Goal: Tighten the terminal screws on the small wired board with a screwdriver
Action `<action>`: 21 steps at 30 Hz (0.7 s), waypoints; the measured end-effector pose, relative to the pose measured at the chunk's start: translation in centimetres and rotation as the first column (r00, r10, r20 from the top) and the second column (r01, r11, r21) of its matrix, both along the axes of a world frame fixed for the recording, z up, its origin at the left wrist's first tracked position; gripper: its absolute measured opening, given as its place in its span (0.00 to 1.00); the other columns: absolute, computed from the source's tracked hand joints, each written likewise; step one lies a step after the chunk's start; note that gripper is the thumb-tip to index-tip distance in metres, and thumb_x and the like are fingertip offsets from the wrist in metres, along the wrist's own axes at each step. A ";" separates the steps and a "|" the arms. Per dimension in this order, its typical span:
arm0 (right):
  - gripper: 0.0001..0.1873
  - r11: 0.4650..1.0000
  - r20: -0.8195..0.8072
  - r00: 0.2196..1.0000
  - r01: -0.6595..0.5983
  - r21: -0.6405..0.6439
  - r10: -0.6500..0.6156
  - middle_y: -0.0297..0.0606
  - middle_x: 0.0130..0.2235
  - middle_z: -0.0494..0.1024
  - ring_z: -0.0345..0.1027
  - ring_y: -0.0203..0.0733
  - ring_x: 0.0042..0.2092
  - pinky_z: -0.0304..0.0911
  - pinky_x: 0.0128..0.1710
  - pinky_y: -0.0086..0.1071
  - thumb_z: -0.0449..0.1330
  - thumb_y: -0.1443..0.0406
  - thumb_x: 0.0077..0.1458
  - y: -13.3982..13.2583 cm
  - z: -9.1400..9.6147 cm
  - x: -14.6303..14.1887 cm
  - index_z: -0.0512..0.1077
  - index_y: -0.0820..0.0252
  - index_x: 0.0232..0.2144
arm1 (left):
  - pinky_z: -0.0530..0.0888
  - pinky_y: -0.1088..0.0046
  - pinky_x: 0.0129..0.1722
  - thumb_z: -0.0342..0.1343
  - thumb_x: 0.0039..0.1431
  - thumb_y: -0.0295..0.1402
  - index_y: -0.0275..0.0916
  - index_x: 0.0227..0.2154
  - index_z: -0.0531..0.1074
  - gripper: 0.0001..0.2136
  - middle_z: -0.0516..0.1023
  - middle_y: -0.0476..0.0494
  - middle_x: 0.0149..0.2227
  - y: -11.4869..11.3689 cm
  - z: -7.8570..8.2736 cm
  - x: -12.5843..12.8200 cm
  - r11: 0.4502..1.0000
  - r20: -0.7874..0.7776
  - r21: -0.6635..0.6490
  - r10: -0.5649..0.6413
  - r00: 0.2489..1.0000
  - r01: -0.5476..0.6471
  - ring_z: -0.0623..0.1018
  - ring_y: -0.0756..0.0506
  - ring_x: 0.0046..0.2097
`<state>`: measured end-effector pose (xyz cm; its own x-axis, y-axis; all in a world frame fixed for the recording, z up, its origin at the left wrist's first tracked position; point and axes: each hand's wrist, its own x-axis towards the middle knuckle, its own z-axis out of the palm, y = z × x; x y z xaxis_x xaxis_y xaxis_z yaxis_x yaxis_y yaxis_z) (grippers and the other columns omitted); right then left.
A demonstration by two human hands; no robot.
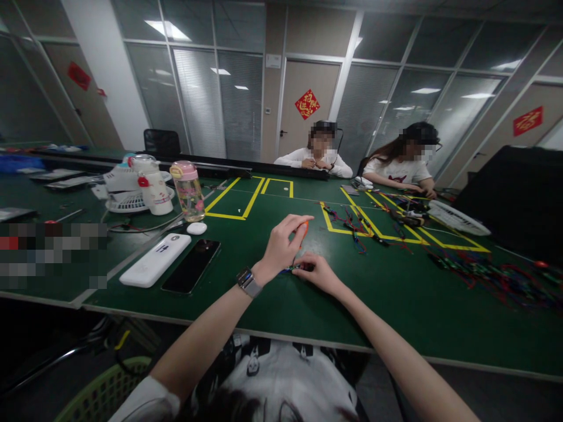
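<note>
My left hand, with a watch on its wrist, is raised over the green table. Its fingers are closed around a slim orange-handled tool, mostly hidden by the hand. A thin dark tip seems to point down toward my right hand. Low on the table, my right hand pinches a small wired part with green and blue bits. My right fingers cover most of that part, so its exact kind cannot be made out.
Left of my hands lie a black phone, a white power bank and a white earbud case. Behind them stand a pink-lidded bottle and a white fan. Tangled wired parts spread at right. Two people sit opposite.
</note>
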<state>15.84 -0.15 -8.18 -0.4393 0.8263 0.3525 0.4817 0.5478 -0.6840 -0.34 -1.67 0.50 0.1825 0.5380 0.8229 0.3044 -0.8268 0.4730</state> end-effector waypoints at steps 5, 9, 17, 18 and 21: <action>0.07 1.000 -0.010 1.000 0.006 -0.015 -0.007 0.34 0.27 0.70 0.62 0.35 0.28 0.59 0.30 0.29 0.65 0.66 0.50 0.1 0.0 -0.2 0.80 0.61 0.33 | 0.74 0.74 0.39 0.53 0.63 0.27 0.40 0.43 0.77 0.10 0.80 0.45 0.39 0.6 0.9 -0.3 0.995 -0.001 -0.099 0.017 1.000 -0.017 0.78 0.49 0.38; 0.06 1.000 0.000 1.000 0.024 -0.019 -0.024 0.34 0.27 0.70 0.60 0.34 0.28 0.59 0.30 0.29 0.65 0.67 0.49 -0.1 0.2 -0.4 0.80 0.62 0.32 | 0.74 0.77 0.33 0.57 0.59 0.27 0.40 0.39 0.79 0.08 0.79 0.47 0.33 1.1 1.9 -0.3 0.985 -0.044 -0.172 -0.005 0.999 -0.002 0.77 0.50 0.31; 0.07 0.997 -0.006 0.999 0.043 -0.063 -0.043 0.33 0.27 0.68 0.59 0.34 0.27 0.57 0.29 0.29 0.65 0.66 0.49 -0.2 0.3 -0.3 0.80 0.61 0.33 | 0.70 0.74 0.34 0.60 0.58 0.35 0.39 0.33 0.79 0.05 0.71 0.48 0.30 1.8 1.8 0.0 0.999 -0.197 -0.010 0.030 0.980 -0.032 0.72 0.49 0.32; 0.07 0.997 -0.003 0.999 0.040 -0.066 -0.040 0.33 0.27 0.69 0.59 0.34 0.27 0.57 0.29 0.29 0.65 0.66 0.49 -0.1 0.3 -0.3 0.80 0.61 0.33 | 0.70 0.73 0.35 0.59 0.60 0.35 0.39 0.34 0.78 0.06 0.71 0.48 0.31 1.9 1.6 0.1 1.000 -0.191 0.015 0.027 0.981 -0.025 0.73 0.49 0.33; 0.08 0.997 0.005 1.000 0.021 -0.072 -0.021 0.33 0.27 0.69 0.59 0.34 0.28 0.57 0.29 0.29 0.65 0.65 0.49 0.0 0.3 -0.2 0.80 0.61 0.33 | 0.71 0.71 0.44 0.49 0.67 0.32 0.39 0.41 0.76 0.10 0.74 0.44 0.39 2.0 0.9 0.0 0.998 -0.114 0.022 -0.056 0.992 0.059 0.75 0.47 0.42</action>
